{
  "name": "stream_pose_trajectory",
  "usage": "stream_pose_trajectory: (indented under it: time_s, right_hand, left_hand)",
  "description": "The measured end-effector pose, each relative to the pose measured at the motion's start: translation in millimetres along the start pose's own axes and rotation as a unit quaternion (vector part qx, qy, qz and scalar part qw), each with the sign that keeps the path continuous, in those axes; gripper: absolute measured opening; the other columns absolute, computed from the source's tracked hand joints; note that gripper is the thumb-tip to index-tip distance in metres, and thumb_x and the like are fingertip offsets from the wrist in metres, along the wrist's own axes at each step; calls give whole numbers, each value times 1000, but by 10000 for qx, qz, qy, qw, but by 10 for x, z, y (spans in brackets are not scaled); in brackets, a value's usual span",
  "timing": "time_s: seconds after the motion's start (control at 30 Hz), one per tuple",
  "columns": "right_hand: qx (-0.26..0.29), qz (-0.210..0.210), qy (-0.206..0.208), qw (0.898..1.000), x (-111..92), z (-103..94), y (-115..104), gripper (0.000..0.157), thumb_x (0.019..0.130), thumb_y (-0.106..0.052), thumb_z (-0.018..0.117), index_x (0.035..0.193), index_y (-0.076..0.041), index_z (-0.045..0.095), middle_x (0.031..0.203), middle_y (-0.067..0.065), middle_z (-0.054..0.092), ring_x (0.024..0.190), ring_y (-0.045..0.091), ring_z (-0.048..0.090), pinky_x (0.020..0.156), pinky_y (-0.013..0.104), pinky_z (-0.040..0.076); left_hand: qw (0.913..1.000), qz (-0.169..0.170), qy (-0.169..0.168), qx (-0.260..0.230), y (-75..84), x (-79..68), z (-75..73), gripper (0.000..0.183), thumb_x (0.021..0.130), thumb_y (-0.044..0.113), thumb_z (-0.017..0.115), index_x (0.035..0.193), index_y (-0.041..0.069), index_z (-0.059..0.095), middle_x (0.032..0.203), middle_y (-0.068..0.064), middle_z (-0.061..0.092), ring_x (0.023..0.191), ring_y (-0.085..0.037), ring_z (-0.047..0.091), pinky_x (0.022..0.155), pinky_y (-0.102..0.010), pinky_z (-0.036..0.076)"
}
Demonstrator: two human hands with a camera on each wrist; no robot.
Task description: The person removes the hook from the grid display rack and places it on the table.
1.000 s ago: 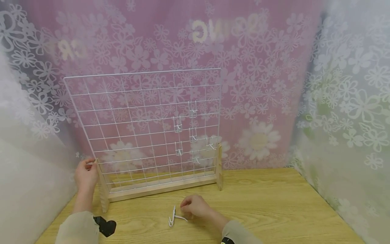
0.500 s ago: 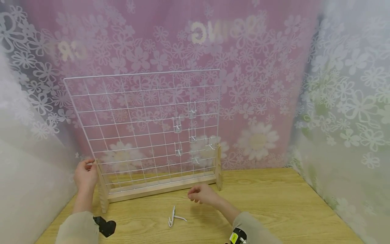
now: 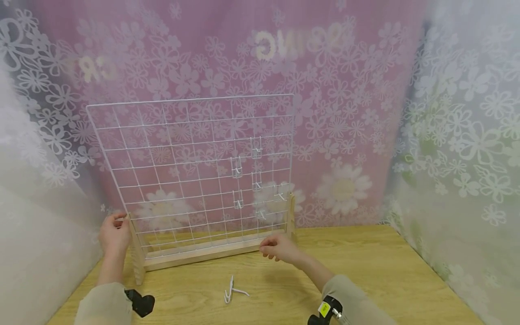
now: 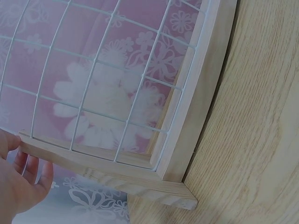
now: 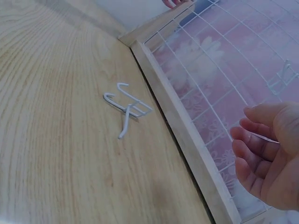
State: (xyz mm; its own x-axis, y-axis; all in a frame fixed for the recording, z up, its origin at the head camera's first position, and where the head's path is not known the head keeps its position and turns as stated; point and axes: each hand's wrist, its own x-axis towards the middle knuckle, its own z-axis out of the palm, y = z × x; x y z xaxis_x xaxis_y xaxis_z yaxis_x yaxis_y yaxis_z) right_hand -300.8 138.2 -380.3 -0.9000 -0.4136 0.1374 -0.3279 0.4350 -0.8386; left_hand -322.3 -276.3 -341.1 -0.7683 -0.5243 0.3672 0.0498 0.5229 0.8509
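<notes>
My left hand (image 3: 115,232) grips the top end of the left post of a wooden stand (image 3: 203,257), thumb and fingers at its edge in the left wrist view. A white wire grid panel (image 3: 191,99) stands upright in that stand. Several white wire hooks hang on its right part, among them one hook (image 3: 237,170) near mid-height. On the table in front lies a loose white hook (image 3: 230,289), its prong pointing right. My right hand (image 3: 280,247) hovers before the stand's lower bar near its right end. Its fingers are loosely curled, with nothing between them in the right wrist view.
The wood-grain table (image 3: 386,280) extends to the right of the stand. A pink flowered curtain (image 3: 365,113) hangs behind, with a pale sheet (image 3: 467,180) on the right and another sheet (image 3: 40,216) on the left. Black wrist cameras sit on both sleeves.
My right hand has moved away from the loose hook, up and to the right, towards the stand's right end. The left hand stays on the post, and the loose hook remains in place.
</notes>
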Motion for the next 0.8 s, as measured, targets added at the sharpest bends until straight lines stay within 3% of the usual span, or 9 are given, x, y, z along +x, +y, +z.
stream_pose_trajectory:
  time_s: [0.23, 0.37, 0.5, 0.8]
  right_hand:
    - [27, -17, 247, 9997, 24, -135, -19, 18, 89, -15, 60, 97, 1, 64, 79, 6, 63, 68, 16, 55, 59, 32, 46]
    - [114, -98, 374, 9992, 34, -215, -61, 18, 90, -13, 58, 99, 2, 64, 84, 16, 64, 71, 24, 57, 60, 30, 46]
    - [181, -103, 500, 9985, 46, -288, -132, 18, 91, -12, 57, 100, 4, 63, 83, 15, 64, 73, 25, 57, 60, 29, 45]
    - [-70, -46, 784, 9969, 97, -420, -301, 23, 92, -17, 58, 104, 1, 63, 86, 13, 64, 74, 22, 57, 62, 30, 47]
  left_hand:
    - [10000, -32, 13, -49, -7, -17, 2, 28, 96, 11, 43, 118, -5, 51, 103, -27, 51, 93, -36, 49, 58, -20, 35]
    - [10000, -44, -5, -34, -3, -14, 2, 29, 96, 11, 43, 119, -5, 50, 103, -26, 50, 94, -36, 49, 63, -27, 37]
    - [10000, -15, -22, -73, 2, -15, 2, 29, 96, 12, 42, 118, -5, 50, 104, -26, 49, 94, -37, 48, 67, -34, 37]
    - [9999, 116, 65, -31, -12, -10, 5, 28, 95, 11, 44, 116, -6, 51, 102, -26, 50, 91, -35, 48, 64, -28, 36]
